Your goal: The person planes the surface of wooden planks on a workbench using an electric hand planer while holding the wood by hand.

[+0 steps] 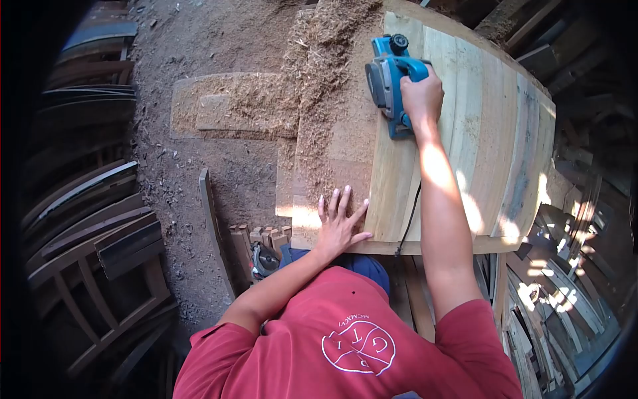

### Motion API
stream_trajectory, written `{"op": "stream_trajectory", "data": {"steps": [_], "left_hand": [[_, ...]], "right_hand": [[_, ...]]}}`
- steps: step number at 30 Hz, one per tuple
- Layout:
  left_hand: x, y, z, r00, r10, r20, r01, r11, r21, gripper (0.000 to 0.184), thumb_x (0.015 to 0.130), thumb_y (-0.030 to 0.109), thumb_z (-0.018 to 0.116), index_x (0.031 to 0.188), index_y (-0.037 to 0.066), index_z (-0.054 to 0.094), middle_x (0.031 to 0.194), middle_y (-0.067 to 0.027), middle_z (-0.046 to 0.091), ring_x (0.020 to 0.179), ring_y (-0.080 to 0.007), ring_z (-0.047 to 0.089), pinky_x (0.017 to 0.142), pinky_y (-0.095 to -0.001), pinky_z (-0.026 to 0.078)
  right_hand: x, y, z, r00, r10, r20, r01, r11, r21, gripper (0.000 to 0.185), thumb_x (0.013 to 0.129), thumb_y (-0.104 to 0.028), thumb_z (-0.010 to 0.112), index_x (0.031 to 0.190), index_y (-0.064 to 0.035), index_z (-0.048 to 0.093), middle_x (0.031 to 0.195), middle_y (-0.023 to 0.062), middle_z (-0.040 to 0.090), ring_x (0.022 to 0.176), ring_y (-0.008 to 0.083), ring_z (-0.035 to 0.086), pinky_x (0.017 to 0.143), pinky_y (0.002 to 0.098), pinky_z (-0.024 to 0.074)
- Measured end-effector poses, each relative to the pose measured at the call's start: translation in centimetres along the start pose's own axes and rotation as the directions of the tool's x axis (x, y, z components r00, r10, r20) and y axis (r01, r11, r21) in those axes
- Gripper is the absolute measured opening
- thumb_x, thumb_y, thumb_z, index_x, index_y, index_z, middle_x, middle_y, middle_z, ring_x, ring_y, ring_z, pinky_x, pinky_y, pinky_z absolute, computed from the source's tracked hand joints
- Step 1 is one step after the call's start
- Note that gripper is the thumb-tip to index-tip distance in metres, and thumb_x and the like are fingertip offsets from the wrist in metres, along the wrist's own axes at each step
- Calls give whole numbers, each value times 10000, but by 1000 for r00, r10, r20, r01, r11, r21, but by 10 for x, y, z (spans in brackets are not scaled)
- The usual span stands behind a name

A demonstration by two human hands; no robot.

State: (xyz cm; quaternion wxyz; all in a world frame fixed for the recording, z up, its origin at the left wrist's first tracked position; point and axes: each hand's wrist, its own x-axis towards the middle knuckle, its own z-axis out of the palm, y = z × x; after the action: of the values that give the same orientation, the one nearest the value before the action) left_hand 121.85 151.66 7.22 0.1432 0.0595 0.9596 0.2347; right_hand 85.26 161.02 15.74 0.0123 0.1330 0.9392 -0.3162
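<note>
A flat, brown wooden workbench carries long, pale-yellow wooden planks, laid side by side across its right portion. Loose, curled tan wood shavings litter the left portion, heaped thickest toward the far end.

Patchy sunlight around a shaded grip
Sun falls in hard patches; glare whitens the forearm just nearer than the right hand and its grip; flecks burn out on timber beyond it, right and nearer; the panel's edge bows right of the grip; black vignetting rings everything; far left sinks into dimness.
</note>
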Motion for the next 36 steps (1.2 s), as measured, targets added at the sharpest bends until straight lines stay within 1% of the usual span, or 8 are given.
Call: {"op": "stream_trajectory", "data": {"steps": [11, 14, 15, 18, 25, 27, 29, 36], "left_hand": [[6, -4, -4, 992, 86, 95, -94, 993, 74, 921, 941, 850, 533, 1667, 289, 456, 1814, -192, 194, 1680, -435, 99, 1305, -671, -10], [7, -4, -6, 991, 95, 98, -97, 995, 17, 872, 955, 796, 583, 1652, 281, 483, 1814, -197, 194, 1680, -439, 95, 1306, -671, 12], [10, -8, -9, 991, 101, 85, -103, 994, 24, 872, 955, 796, 583, 1652, 281, 483, 1814, -197, 194, 1680, -439, 95, 1306, -671, 12], [21, -31, -32, 994, 100, -43, -106, 975, -195, 760, 962, 565, 749, 1610, 227, 541, 1785, -212, 250, 1659, -456, 165, 1308, -659, 108], [67, -23, -114, 941, 28, -338, -189, 870, -456, 676, 1010, 377, 724, 1591, 97, 523, 1382, -210, 601, 1281, -406, 586, 1091, -506, 481], [74, 15, -133, 921, 82, -381, -251, 871, -422, 582, 1025, 422, 694, 1483, 73, 607, 1251, -192, 656, 1158, -370, 639, 1014, -473, 518], [65, 44, -127, 913, 407, 7, -388, 875, -291, 481, 1043, 491, 643, 1262, 65, 691, 1159, -170, 702, 1127, -358, 670, 974, -486, 534], [-6, 81, -54, 686, 722, -92, -716, 646, -264, 390, 1031, 448, 636, 899, 81, 627, 721, -126, 639, 701, -343, 682, 683, -496, 586]], "right_hand": [[189, -39, 52, 991, -91, -101, 85, 995, -60, 412, 797, -298, 782, 1145, -79, 808, 1159, 232, 799, 1112, 444, 758, 979, 529, 602], [228, -19, 65, 965, -203, -164, 215, 975, 59, 209, 863, -226, 869, 952, -59, 781, 755, 69, 743, 569, 142, 660, 541, 356, 539], [223, -15, 59, 961, -211, -177, 224, 972, 62, 209, 863, -226, 869, 952, -59, 781, 755, 69, 743, 569, 142, 660, 541, 356, 539], [162, 7, 36, 998, -56, -22, 60, 970, 234, 435, 791, -319, 870, 1114, -36, 796, 1068, 210, 812, 975, 378, 784, 887, 472, 604], [-179, 81, -97, 986, -75, 148, 31, 959, 280, 506, 898, -89, 817, 1375, 28, 696, 1211, 172, 794, 1120, 249, 750, 1029, 403, 561], [-264, 107, -127, 982, -7, 190, -47, 960, 275, 548, 890, -92, 825, 1406, 33, 687, 1250, 207, 786, 1167, 269, 752, 1038, 412, 562], [-327, 112, -163, 950, 99, 295, -158, 970, 184, 579, 884, -101, 836, 1425, 35, 679, 1262, 235, 778, 1178, 285, 756, 1038, 411, 564], [-443, 148, -215, 938, 132, 320, -194, 967, 168, 605, 865, -82, 832, 1452, -50, 687, 1129, 280, 787, 1023, 315, 812, 906, 405, 608]]}}
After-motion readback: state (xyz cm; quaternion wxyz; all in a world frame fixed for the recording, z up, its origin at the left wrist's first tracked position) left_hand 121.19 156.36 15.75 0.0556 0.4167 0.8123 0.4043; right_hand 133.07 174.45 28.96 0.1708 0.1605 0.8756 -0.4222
